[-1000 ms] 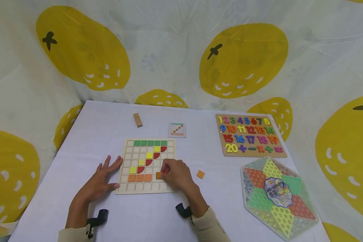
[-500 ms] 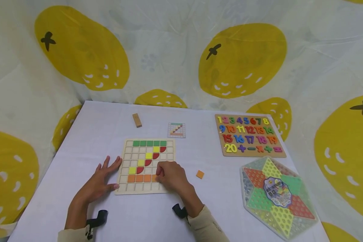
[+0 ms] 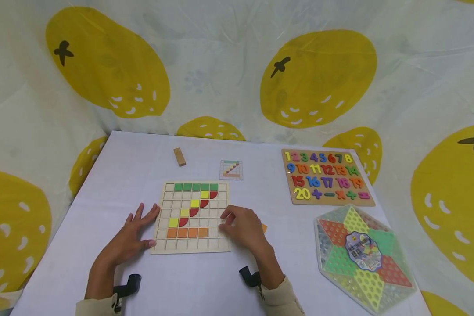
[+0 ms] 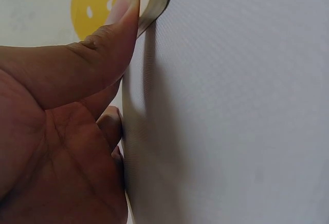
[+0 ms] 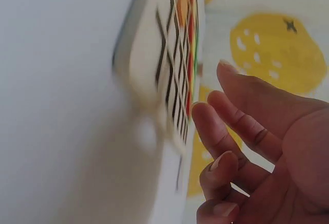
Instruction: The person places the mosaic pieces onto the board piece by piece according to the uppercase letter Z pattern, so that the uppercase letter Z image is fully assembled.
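Note:
A wooden grid board point(image 3: 183, 245) lies on the white table. Green square tiles point(image 3: 195, 187) line its top row, yellow squares point(image 3: 185, 212) and red quarter-round tiles point(image 3: 194, 212) step down diagonally, and several orange square tiles point(image 3: 187, 233) sit in a lower row. My left hand point(image 3: 128, 237) rests with spread fingers at the board's left edge; its thumb touches the edge in the left wrist view. Over the right side of the board is my right hand point(image 3: 242, 226), fingers loosely bent and holding nothing. One loose orange tile point(image 3: 264, 228) shows partly behind that hand.
Beyond the board lie a small pattern card point(image 3: 231, 170) and a wooden block point(image 3: 179, 156). At the right are a number puzzle board point(image 3: 328, 202) and a hexagonal Chinese checkers board point(image 3: 345, 259). A fruit-print curtain point(image 3: 217, 57) hangs behind the table.
My right hand set an orange square tile into the lower row beside the others, let go of it and moved right, partly covering the loose tile. The left hand stayed put.

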Demonstrator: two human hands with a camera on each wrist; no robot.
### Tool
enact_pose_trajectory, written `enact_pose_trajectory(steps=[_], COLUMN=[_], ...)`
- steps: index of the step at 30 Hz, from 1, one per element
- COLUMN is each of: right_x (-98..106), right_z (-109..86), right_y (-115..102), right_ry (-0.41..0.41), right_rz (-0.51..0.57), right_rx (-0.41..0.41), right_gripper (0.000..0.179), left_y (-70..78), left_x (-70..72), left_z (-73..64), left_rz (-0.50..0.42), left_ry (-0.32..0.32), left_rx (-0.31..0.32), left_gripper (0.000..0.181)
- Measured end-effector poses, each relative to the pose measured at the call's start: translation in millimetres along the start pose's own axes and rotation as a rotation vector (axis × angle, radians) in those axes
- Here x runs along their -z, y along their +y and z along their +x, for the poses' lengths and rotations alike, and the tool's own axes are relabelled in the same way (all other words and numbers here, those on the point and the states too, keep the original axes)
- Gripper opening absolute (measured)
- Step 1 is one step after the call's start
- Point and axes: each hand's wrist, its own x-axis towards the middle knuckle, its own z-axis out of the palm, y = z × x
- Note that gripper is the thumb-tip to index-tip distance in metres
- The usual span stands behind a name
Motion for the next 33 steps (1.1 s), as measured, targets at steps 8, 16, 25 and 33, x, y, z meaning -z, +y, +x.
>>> enact_pose_trajectory(steps=[8,16,25,33], right_x=[34.2,50.6,45.2,36.0], right_z=[-9.4,-16.0,-14.1,-13.4], right_y=[37.0,64.2,67.5,57.2], right_ry=[0.11,0.082,0.058,0.018], right_rz=[-0.038,-0.102,-0.124,-0.121], right_rx=[-0.164,-0.292,-0.322,-0.212], right_gripper=[0.028,0.03,0.024,0.027], left_y=[1.7,2.3,0.8,0.5], left_x=[0.4,-0.2,-0.7,-0.9], left_z=[-0.4,-1.1,-0.8,-1.3], left_rz=[0.006,-0.008,-0.011,-0.018], left_ry=[-0.002,-0.002,0.002,0.006], left_rx=[0.009,0.014,0.001,-0.015], left_gripper=[0.112,0.112,0.112,0.11])
